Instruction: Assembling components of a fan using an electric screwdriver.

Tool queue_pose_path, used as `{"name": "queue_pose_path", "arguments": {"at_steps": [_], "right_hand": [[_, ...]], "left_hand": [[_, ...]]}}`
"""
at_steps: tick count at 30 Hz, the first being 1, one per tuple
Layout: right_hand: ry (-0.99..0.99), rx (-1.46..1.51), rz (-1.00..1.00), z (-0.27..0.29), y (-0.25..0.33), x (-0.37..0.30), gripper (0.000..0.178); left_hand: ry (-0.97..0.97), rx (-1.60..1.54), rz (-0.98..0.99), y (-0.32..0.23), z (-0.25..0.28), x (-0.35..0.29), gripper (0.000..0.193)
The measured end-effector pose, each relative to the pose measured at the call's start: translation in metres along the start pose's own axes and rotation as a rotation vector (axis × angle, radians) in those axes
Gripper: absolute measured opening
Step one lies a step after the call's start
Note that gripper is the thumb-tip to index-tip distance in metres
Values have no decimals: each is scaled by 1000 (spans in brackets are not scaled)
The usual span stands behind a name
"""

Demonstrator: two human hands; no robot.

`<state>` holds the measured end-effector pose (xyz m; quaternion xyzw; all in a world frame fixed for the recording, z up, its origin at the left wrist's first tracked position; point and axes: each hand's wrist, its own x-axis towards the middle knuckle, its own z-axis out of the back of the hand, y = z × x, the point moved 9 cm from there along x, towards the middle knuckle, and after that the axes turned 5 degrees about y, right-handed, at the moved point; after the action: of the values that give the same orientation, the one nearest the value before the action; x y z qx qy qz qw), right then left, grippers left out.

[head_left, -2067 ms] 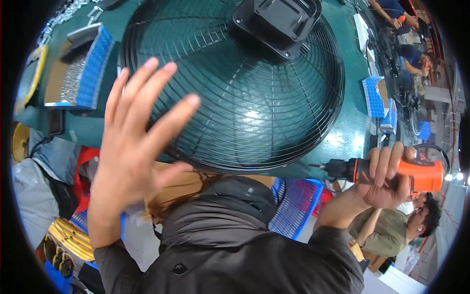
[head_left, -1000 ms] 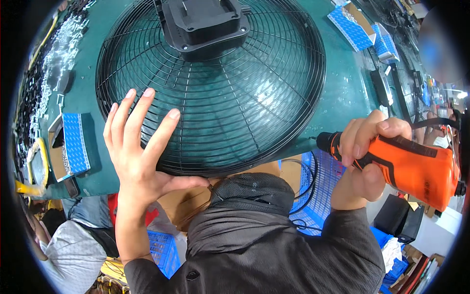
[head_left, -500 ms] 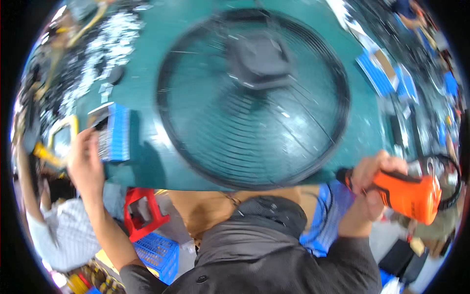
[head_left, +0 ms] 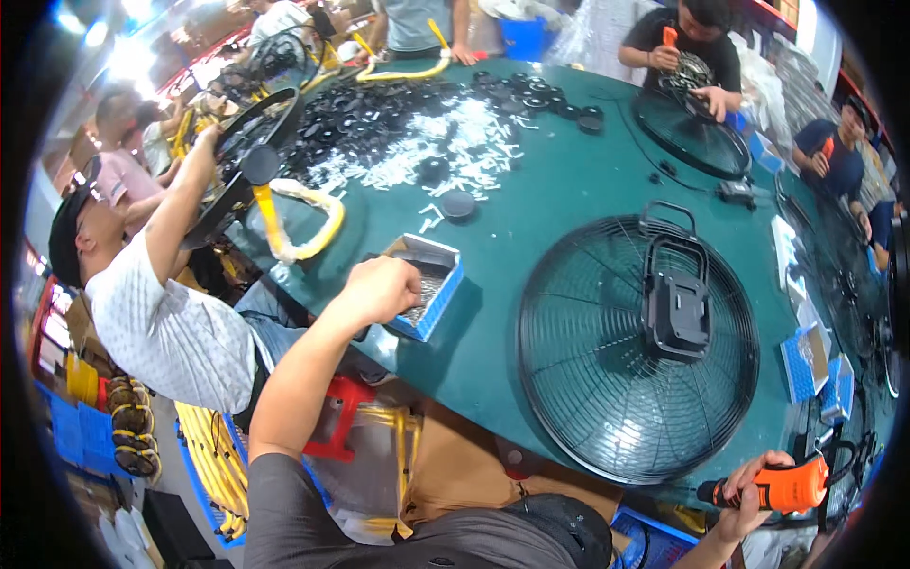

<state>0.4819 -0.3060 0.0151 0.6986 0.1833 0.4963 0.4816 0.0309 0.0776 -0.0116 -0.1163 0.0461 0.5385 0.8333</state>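
Observation:
My left hand (head_left: 381, 288) is at a blue box (head_left: 443, 302) of small metal screws near the table's front edge. Its fingers curl down over the open box, and their tips are partly hidden. My right hand (head_left: 745, 489) grips an orange and black electric screwdriver (head_left: 801, 485) at the front right, with its dark nose pointing left. Between the hands lies a round black fan (head_left: 569, 370) with a wire guard. A black housing (head_left: 679, 313) and a carrying handle (head_left: 670, 216) sit on it.
White pieces (head_left: 464, 142) and black discs (head_left: 536, 90) are heaped at the far left of the green table (head_left: 493, 379). A yellow tubular frame (head_left: 322, 228) lies by a co-worker (head_left: 180, 322). Blue boxes (head_left: 804, 365) stand at right. Another person (head_left: 687, 57) works across the table.
The view has swung left and up, showing more of the table and several co-workers. My left hand has gone from beside the blue box to its opening. My right hand still holds the electric screwdriver.

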Motion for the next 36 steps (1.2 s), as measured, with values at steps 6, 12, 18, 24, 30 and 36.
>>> {"name": "queue_pose_path", "arguments": {"at_steps": [6, 12, 18, 24, 30, 36], "right_hand": [[-23, -78, -34, -3, -1, 0, 52], [-32, -115, -26, -14, 18, 3, 50], [-9, 369, 149, -56, 76, 10, 43], [-47, 620, 228, -83, 97, 13, 41], [-41, 632, 155, -94, 83, 9, 45], [-20, 609, 172, -91, 80, 4, 45]], "left_hand": [[-248, -68, -69, 8, 13, -17, 16], [-372, -574, -201, -14, 23, -45, 16], [272, -1697, -465, -151, -56, -108, 13], [526, -1832, -681, -257, -104, -151, 22], [169, -1478, -788, -255, -100, -164, 36], [113, -1326, -897, -264, -89, -165, 36]]}}
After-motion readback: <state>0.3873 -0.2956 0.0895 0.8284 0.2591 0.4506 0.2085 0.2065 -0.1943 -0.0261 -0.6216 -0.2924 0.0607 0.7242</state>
